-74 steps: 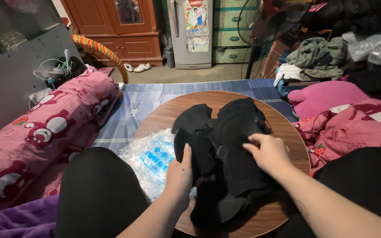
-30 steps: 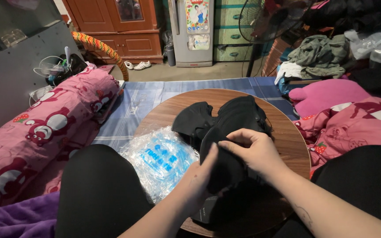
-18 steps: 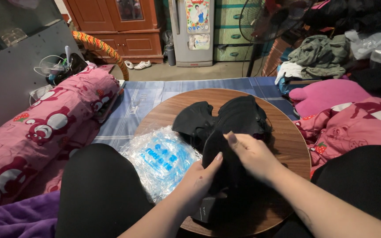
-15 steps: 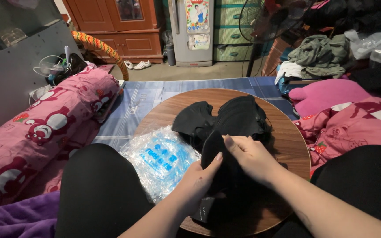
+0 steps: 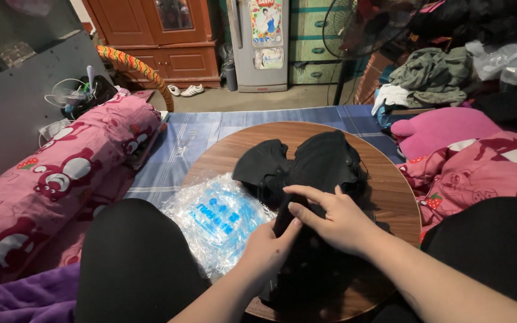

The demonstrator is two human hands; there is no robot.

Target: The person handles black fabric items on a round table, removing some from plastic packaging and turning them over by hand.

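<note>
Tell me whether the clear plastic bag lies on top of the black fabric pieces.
No, the clear plastic bag lies beside the black fabric pieces on the round wooden table, toward the left hand.

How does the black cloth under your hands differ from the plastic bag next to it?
The black garment is dark, opaque and piled in thick folds; the clear plastic bag is see-through, crinkly and flat, with blue print. The left hand and right hand hold the garment; the bag lies untouched. Both rest on the round wooden table.

Black fabric pieces [image 5: 324,164], limp and crumpled, heaped mid-bench; one dark piece [image 5: 306,263] lies flat under my fingers, nearest me.
</note>
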